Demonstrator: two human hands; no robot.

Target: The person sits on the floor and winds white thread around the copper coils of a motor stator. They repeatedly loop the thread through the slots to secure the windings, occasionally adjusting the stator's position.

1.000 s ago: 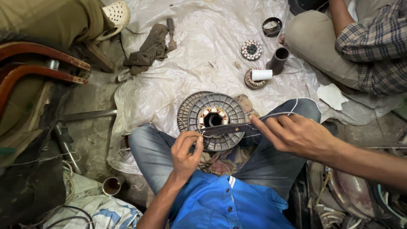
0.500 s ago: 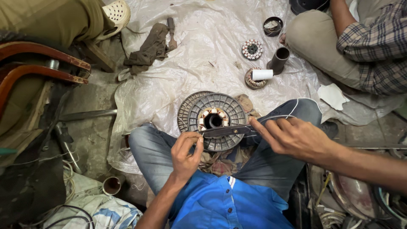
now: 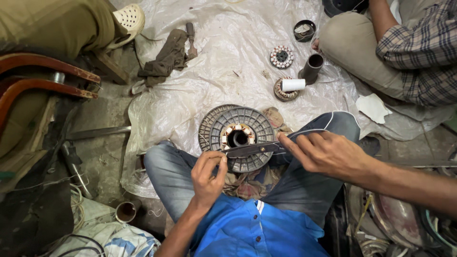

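Copper-wound and likely heavy, the rigid fan stator (image 3: 237, 137) rested between the person's knees, best held by its rim, while the right hand (image 3: 328, 153) gripped scissors (image 3: 252, 149) and the left hand (image 3: 208, 172) pinched something unseen

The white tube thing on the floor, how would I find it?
Start at the white plastic sheet on the floor, then go to its right side, beside the dark grey pipe. The white tube lies sideways on a round wound coil, the only plain white cylinder there.
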